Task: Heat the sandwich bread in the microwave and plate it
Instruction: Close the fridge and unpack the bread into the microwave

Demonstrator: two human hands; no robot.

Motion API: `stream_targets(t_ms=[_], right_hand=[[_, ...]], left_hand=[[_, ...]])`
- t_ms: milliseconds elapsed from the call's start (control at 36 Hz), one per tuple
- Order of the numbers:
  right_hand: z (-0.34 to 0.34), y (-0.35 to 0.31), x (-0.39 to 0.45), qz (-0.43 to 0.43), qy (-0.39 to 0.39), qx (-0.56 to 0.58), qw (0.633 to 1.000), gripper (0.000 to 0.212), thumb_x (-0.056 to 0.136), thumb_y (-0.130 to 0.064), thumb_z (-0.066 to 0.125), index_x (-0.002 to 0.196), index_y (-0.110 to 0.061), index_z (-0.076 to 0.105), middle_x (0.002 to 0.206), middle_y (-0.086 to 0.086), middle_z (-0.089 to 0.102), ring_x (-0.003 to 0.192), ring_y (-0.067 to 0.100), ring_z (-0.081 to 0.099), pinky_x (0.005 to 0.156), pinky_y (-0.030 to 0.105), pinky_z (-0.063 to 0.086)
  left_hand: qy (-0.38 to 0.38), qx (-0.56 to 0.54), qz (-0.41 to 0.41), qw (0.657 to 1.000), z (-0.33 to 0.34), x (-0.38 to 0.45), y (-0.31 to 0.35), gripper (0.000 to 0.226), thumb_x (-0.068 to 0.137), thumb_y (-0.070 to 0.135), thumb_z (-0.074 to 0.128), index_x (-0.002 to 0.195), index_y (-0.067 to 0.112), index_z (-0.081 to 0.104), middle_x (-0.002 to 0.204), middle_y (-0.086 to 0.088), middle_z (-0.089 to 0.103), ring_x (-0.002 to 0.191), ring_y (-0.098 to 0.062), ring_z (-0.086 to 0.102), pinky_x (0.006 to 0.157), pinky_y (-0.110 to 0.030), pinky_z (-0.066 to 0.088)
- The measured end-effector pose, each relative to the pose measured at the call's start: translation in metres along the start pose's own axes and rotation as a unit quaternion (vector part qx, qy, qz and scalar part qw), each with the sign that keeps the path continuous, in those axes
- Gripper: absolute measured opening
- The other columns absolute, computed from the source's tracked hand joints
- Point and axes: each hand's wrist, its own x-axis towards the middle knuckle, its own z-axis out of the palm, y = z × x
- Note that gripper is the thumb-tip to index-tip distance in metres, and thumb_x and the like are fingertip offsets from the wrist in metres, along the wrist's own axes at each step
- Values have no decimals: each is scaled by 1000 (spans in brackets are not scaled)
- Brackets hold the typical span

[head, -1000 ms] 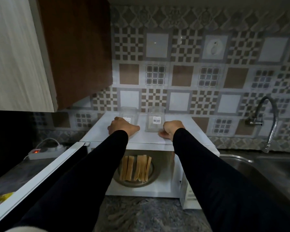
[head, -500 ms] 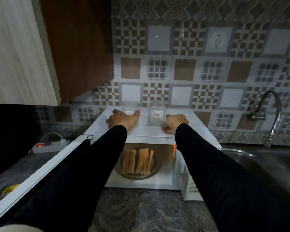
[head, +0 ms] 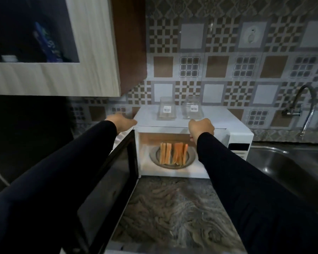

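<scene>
The white microwave stands open on the counter, and its dark door is swung out to the left. Inside, several slices of sandwich bread stand on edge on the round turntable plate, lit orange. My left hand lies flat with straight fingers at the microwave's top left corner, just above the door hinge. My right hand is curled over the top front edge of the microwave, with the thumb under the rim of the opening. Neither hand touches the bread.
Two clear jars with barcode labels stand on the microwave's top. A steel sink and a curved tap are at the right. A wall cabinet hangs at the upper left. Grey stone counter lies in front.
My left hand slid off the microwave's top to its left corner. My right hand moved forward to the top front edge. My view dropped and pulled back, showing more of the open door.
</scene>
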Motion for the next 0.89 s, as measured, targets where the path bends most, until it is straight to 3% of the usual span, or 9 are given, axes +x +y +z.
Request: stream_targets(t_ms=[83,222,306,361,417,500,556,778,889], right_hand=[[12,6,-30,-7,-30,-15,999,50,83,-30,51,127,-5,51,116,17,65,100,35,66,86,46,57],[30,11,-80,-33,-112,-49,992,32,85,-27,53,105,-3,61,98,15,68,89,31,69,82,44,59],[37,9,-114,-27,-191,-62,979,15,92,-20,54,95,-6,59,75,10,59,68,24,61,64,32,56],[43,9,-130,-25,-232,-77,969,13,92,-19,55,99,-8,56,74,8,55,58,20,55,50,26,47],[49,10,-144,-36,-262,-88,960,15,92,-21,56,104,-11,55,72,4,53,55,16,54,45,24,43],[50,11,-161,-61,-290,-90,951,15,91,-23,56,101,-11,59,73,0,53,61,15,57,53,25,49],[45,11,-171,-72,-303,-88,946,13,91,-24,57,99,-13,60,77,-1,54,68,17,58,61,28,50],[13,11,-169,-133,-272,-158,940,32,87,-31,64,108,-6,67,89,3,61,73,15,58,69,33,56],[-17,15,-152,-169,-221,-222,935,34,82,-34,70,105,-8,71,103,5,68,93,20,63,81,31,51]], left_hand=[[-46,15,-14,999,-9,-17,-38,56,88,52,56,123,9,60,120,-14,64,105,-30,64,77,-32,52],[-100,5,27,995,-13,-47,-84,33,93,31,54,114,8,65,110,-15,67,103,-33,67,89,-38,53],[-75,14,82,994,-11,-68,-98,27,96,30,50,116,20,65,112,-8,67,100,-28,65,89,-28,49],[-37,4,103,994,-6,-76,-106,27,96,33,49,119,28,62,110,-1,63,88,-23,64,80,-23,46],[-9,-31,111,993,1,-81,-109,27,95,35,51,120,34,61,117,1,63,96,-20,64,83,-22,45],[8,-71,118,990,11,-87,-107,29,95,34,52,121,30,63,120,-5,66,113,-21,59,97,-23,40],[3,-105,130,986,18,-92,-101,30,95,32,54,123,27,63,118,0,65,114,-18,58,94,-19,38],[-50,-222,141,964,51,-96,-61,36,94,34,56,127,21,61,104,-5,65,86,-16,63,81,-22,49],[-17,-140,164,976,64,-96,-34,37,98,33,48,131,20,58,130,-10,61,118,-26,58,103,-27,41]])
